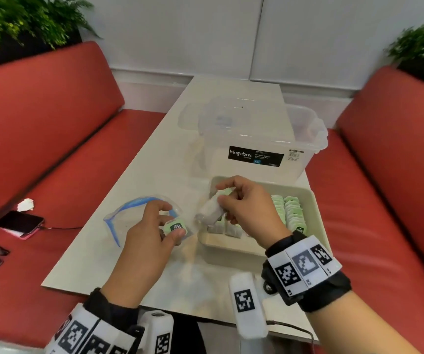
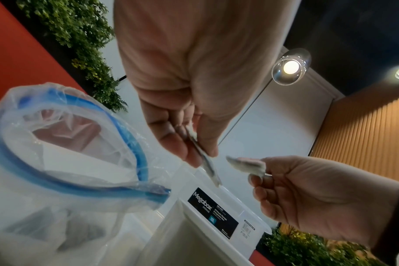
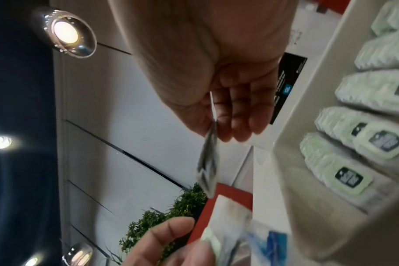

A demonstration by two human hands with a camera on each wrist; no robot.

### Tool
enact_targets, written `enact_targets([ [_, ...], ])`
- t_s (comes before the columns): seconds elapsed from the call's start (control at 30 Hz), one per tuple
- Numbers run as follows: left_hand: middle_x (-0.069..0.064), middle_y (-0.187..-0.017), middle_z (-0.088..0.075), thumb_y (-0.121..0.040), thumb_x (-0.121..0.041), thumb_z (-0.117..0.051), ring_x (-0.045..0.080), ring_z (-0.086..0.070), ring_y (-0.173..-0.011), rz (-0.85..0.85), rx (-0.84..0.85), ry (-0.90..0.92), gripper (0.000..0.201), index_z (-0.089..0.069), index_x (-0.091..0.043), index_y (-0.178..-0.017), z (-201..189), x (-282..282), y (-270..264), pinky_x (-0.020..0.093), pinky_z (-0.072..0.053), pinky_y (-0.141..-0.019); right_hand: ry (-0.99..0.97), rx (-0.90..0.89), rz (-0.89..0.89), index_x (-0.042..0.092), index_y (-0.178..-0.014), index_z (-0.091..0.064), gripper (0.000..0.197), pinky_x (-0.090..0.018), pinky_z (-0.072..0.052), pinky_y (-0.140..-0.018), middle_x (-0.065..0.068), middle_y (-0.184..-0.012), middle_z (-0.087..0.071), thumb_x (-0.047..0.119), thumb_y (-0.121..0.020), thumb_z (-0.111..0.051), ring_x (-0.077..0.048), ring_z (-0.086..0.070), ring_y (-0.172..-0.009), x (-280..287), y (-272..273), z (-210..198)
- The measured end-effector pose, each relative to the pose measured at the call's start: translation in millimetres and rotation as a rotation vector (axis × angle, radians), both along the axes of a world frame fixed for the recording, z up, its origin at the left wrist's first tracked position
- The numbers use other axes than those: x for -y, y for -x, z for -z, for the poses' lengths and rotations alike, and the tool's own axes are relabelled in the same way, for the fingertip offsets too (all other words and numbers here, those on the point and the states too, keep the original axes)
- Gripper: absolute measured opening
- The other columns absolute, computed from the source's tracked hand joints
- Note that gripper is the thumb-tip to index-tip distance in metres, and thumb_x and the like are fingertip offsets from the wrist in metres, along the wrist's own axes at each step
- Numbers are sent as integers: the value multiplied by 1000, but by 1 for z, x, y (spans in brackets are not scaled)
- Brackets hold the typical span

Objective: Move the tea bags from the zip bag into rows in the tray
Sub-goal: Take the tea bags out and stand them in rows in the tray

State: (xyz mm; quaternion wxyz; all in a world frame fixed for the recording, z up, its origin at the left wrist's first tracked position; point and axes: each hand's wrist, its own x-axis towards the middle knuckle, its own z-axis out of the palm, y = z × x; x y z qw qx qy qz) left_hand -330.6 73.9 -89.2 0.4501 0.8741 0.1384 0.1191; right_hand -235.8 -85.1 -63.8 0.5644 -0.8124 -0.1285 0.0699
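Along the right edge of the tray (image 1: 315, 200), rows of tea bags (image 1: 292, 213) stand filled. Each hand pinches one more: left hand (image 1: 154, 226), right hand (image 1: 246, 203). The zip bag (image 1: 129, 215) looks nearly empty.

The tray (image 1: 310, 198) has bare floor along its far left part; rows of tea bags (image 1: 291, 212) fill its right side, and a clear storage box (image 1: 257, 139) stands just behind.

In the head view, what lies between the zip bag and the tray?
Head view: between the zip bag and the tray is a strip of bare table, with the left hand above it holding a green tea bag.
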Motion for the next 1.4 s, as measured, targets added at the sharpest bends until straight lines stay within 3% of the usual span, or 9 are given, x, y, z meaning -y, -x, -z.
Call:
enact_targets([
  [0.17, -13, -80, -63, -84, -17, -66, 4, -61, -66, 96, 11, -108, 23, -51, -34, -80, 4, 10, -2, 11, -38, -59, 198, 38, -39, 30, -67, -60, 30, -24, -44, -51, 3, -55, -57, 6, -84, -58, -11, -57, -48, 16, 1, 1],
  [0.33, -10, -70, -65, -82, -16, -68, 3, -59, -66, 142, -18, -88, 21, -62, -34, -72, 8, 13, 0, 7, -41, -62, 233, 25, -57, 20, -75, -65, 14, -31, -54, -65, 0, -60, -64, 9, -83, -67, -10, -62, -54, 29, 0, 2],
  [0.47, -8, -68, -66, -80, -15, -70, -1, -59, -68, 163, -37, -54, 24, -64, -35, -68, 7, 9, 2, 7, -42, -63, 272, 4, -56, 20, -79, -67, 8, -17, -47, -58, 5, -66, -67, 19, -78, -75, -3, -58, -56, 36, 1, -4],
  [0.57, -12, -71, -63, -80, -21, -71, -8, -54, -69, 185, -28, -107, 18, -64, -36, -72, 4, 5, 0, 5, -39, -63, 358, 26, -72, 21, -81, -67, 13, -21, -50, -64, 4, -71, -70, 9, -78, -70, -7, -63, -64, 38, -2, -12],
  [0.8, -16, -73, -58, -79, -20, -72, -11, -50, -72, 300, -13, -159, 29, -56, -44, -74, -2, -7, -4, 6, -39, -66, 597, 179, -77, 25, -74, -58, 15, -27, -46, -66, 2, -81, -67, 17, -86, -64, -14, -60, -72, 28, -15, -33],
  [0.9, -24, -94, -57, -78, -21, -73, -9, -50, -73, 402, -44, -146, 35, -52, -48, -84, -4, -13, -4, 7, -40, -67, 576, 132, -71, 26, -73, -61, 16, -24, -45, -62, 4, -70, -64, 18, -85, -66, -10, -57, -58, 20, -19, -37],
  [1.0, -39, -123, -37, -76, -25, -74, -3, -54, -71, 535, -88, -167, 44, -47, -56, -91, -9, -16, -6, 10, -41, -68, 595, 152, -54, 22, -77, -70, 6, -21, -41, -62, 12, -60, -57, 18, -81, -71, 0, -48, -53, 12, -20, -40],
  [1.17, -47, -129, -15, -77, -28, -73, -1, -55, -64, 660, -128, -127, 57, -42, -60, -111, -20, -22, -13, 11, -43, -70, 514, 89, -184, 17, -75, -70, 7, -13, -44, -52, 10, -58, -59, 16, -76, -77, -1, -50, -48, -10, -6, -47],
  [1.4, -38, -113, -38, -78, -35, -70, 1, -54, -73, 779, -98, -100, 54, -38, -58, -115, -21, -35, -20, 12, -43, -68, 476, 69, -239, 16, -79, -66, 11, -16, -48, -55, 2, -66, -63, 6, -80, -70, -8, -58, -54, -24, 7, -49],
])
